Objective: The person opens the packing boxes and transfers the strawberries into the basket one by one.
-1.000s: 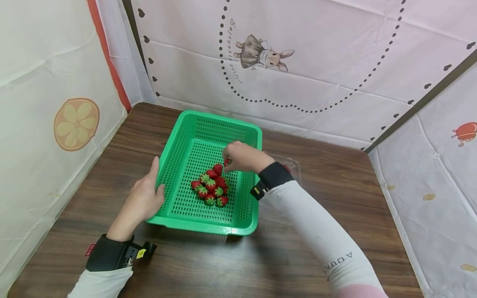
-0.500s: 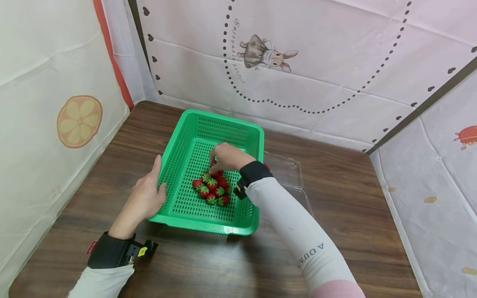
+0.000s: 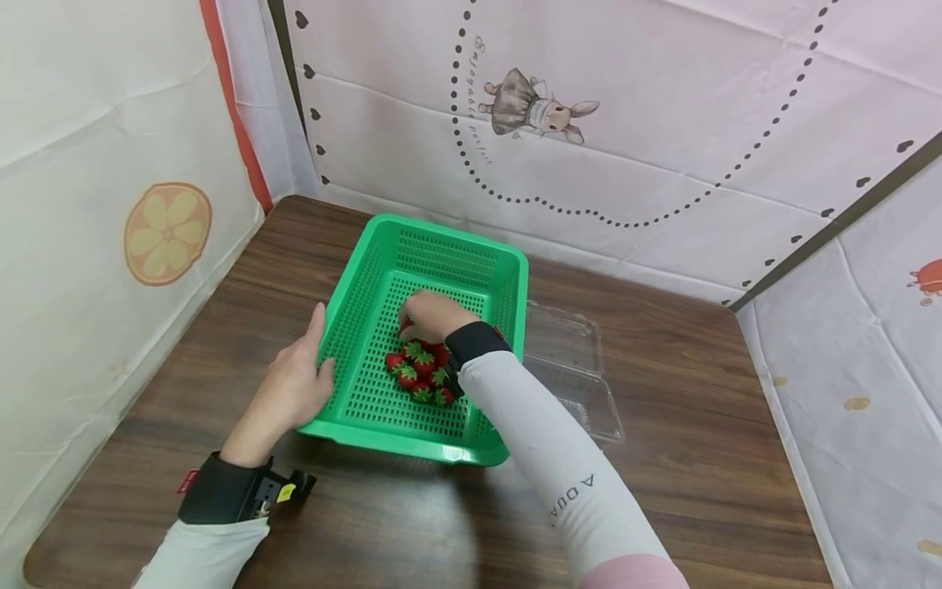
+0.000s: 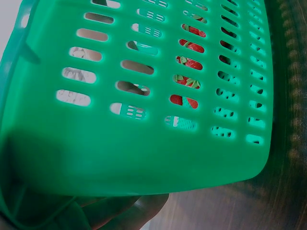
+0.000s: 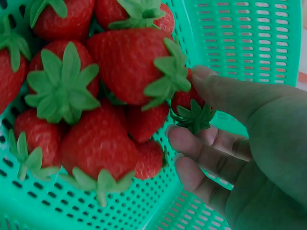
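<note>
A green slotted basket (image 3: 368,282) sits on the wooden table. A pile of red strawberries (image 3: 419,372) lies on its floor and fills the right wrist view (image 5: 96,96). My right hand (image 3: 423,315) reaches into the basket just behind the pile. There, thumb and fingers of the right hand (image 5: 187,105) pinch a small strawberry (image 5: 181,99) against the heap. My left hand (image 3: 305,380) holds the basket's left rim, thumb on the inner side. The left wrist view shows the basket wall (image 4: 144,158) close up, with strawberries (image 4: 189,64) visible through its slots.
An open clear plastic clamshell box (image 3: 574,368) lies on the table right of the basket. Fabric walls with printed pictures enclose the table (image 3: 699,393) at the back and on both sides.
My right hand has moved left and down from the basket's right wall to the strawberry pile, carrying a small strawberry. The left hand stays on the rim.
</note>
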Available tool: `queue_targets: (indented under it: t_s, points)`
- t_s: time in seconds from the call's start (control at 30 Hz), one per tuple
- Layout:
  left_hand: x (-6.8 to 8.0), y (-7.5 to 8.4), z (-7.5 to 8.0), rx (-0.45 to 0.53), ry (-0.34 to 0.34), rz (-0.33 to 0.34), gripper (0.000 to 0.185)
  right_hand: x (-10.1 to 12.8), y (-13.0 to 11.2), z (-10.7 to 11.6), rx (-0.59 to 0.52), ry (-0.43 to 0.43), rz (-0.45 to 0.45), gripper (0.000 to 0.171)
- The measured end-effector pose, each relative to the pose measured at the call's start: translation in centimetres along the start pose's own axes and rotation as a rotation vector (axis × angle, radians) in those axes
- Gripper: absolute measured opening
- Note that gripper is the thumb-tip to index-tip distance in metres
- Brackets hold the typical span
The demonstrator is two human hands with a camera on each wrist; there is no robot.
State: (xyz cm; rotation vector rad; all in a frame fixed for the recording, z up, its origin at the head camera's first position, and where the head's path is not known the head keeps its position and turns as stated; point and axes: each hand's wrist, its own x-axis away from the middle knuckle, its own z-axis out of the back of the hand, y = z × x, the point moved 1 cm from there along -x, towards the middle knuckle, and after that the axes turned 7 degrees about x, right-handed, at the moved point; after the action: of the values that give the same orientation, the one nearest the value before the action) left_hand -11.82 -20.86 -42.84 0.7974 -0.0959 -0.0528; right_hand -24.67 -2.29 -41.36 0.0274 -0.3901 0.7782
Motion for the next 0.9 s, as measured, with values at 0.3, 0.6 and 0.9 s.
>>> queue_targets:
  t_s: [0.3,0.6,0.9]
  points:
    - [0.1,-0.2,0.0,0.001,0.002,0.003,0.078,-0.5,-1.1,-0.4,0.022,-0.004,0.014,0.026]
    - [0.0,-0.2,0.0,0.010,0.002,-0.008,0.079,-0.4,-1.3,-0.4,-0.047,-0.035,-0.011,0.042]
    - [0.0,0.0,0.0,-0.006,0.006,-0.006,0.079,0.5,-0.8,1.0,-0.047,-0.014,0.073,0.034]
